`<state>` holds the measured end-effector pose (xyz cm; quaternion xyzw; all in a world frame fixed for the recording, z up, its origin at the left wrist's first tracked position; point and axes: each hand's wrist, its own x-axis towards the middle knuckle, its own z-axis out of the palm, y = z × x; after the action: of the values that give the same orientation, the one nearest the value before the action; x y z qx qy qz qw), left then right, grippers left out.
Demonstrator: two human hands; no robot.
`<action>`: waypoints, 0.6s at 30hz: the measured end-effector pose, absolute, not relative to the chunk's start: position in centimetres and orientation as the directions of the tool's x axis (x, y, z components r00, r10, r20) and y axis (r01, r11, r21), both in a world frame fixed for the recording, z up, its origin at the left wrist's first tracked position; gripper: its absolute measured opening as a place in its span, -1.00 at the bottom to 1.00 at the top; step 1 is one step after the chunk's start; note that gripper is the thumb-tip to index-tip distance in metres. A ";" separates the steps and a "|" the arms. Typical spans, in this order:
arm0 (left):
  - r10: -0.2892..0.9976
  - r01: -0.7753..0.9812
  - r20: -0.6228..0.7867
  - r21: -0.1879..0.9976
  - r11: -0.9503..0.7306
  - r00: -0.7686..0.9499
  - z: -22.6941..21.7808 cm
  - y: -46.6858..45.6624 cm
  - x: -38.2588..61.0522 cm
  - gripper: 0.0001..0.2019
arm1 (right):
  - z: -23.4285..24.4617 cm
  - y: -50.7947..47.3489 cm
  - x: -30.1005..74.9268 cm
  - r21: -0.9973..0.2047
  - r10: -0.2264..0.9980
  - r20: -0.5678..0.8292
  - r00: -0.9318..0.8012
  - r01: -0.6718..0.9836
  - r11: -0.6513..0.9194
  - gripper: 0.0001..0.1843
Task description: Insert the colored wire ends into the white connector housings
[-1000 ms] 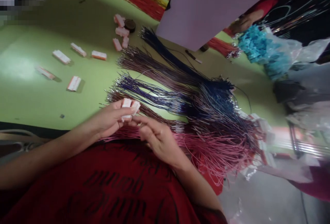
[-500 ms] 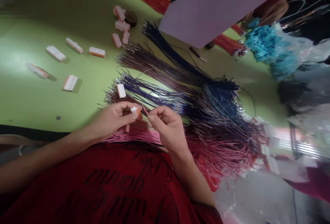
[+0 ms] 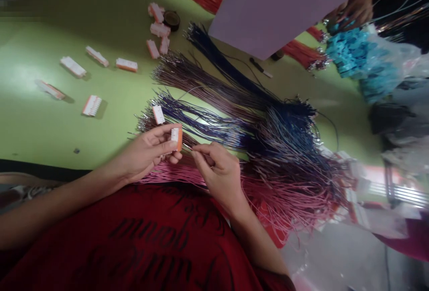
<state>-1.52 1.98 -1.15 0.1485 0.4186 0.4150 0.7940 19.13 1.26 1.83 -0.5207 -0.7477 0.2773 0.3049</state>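
Observation:
My left hand (image 3: 149,152) pinches a small white and orange connector block (image 3: 176,138) just above the table's near edge. My right hand (image 3: 217,172) is closed in a pinch on a thin pink wire (image 3: 187,146) whose tip points at the block's side. Both hands hover over a fan of pink wires (image 3: 268,192). Another white connector (image 3: 158,114) lies on the purple wire bundle (image 3: 201,119) just beyond my left hand.
Brown (image 3: 208,87) and dark blue (image 3: 217,61) wire bundles spread over the green table (image 3: 40,125). Several loose connectors (image 3: 91,105) lie at the left and far centre. A lilac board (image 3: 278,5), red wires, blue parts (image 3: 358,63) and another person's hand (image 3: 351,11) are at the far right.
One connector has been set down on the purple wires. My left hand turned its connector upright, and my right hand brought a pink wire tip up to it.

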 end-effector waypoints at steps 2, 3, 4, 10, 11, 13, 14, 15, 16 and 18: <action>0.783 -0.532 -0.541 0.584 0.613 0.308 -1.2 2.0 -1.6 -0.41 | 2.0 1.1 19.2 -0.724 0.946 0.166 -0.278 0.617 0.308 -0.85; 0.785 -0.527 -0.537 0.591 0.611 0.309 -1.2 2.0 -1.6 -0.42 | 2.1 1.0 19.2 -0.721 0.947 0.158 -0.280 0.623 0.305 -0.85; 0.788 -0.521 -0.532 0.598 0.609 0.311 -1.3 2.0 -1.6 -0.45 | 2.2 1.0 19.2 -0.719 0.947 0.149 -0.285 0.626 0.302 -0.85; 0.791 -0.536 -0.511 0.587 0.606 0.335 -1.3 2.1 -1.6 -0.51 | 2.3 0.9 18.8 -0.692 0.929 0.171 -0.327 0.632 0.350 -0.85; 0.790 -0.540 -0.512 0.582 0.607 0.336 -1.3 2.1 -1.5 -0.51 | 2.2 0.9 18.7 -0.671 0.924 0.173 -0.340 0.646 0.364 -0.83; 0.788 -0.545 -0.517 0.575 0.610 0.335 -1.2 2.1 -1.5 -0.53 | 2.2 0.9 18.5 -0.624 0.912 0.177 -0.369 0.675 0.394 -0.79; 0.787 -0.545 -0.520 0.575 0.610 0.332 -1.2 2.1 -1.5 -0.54 | 2.1 0.9 18.5 -0.603 0.906 0.182 -0.382 0.685 0.410 -0.76; 0.787 -0.542 -0.521 0.577 0.610 0.330 -1.2 2.1 -1.5 -0.55 | 2.0 1.0 18.5 -0.586 0.900 0.188 -0.393 0.690 0.424 -0.75; 0.787 -0.538 -0.523 0.581 0.611 0.328 -1.1 2.1 -1.5 -0.55 | 1.9 0.9 18.4 -0.574 0.895 0.198 -0.400 0.693 0.436 -0.73; 0.784 -0.526 -0.533 0.588 0.614 0.320 -1.1 2.1 -1.5 -0.56 | 1.7 0.8 18.4 -0.554 0.887 0.218 -0.406 0.697 0.455 -0.72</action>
<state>-1.46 2.08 -1.14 0.1554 0.4143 0.4106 0.7972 18.37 0.85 1.72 -0.4853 -0.8161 0.1922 0.2480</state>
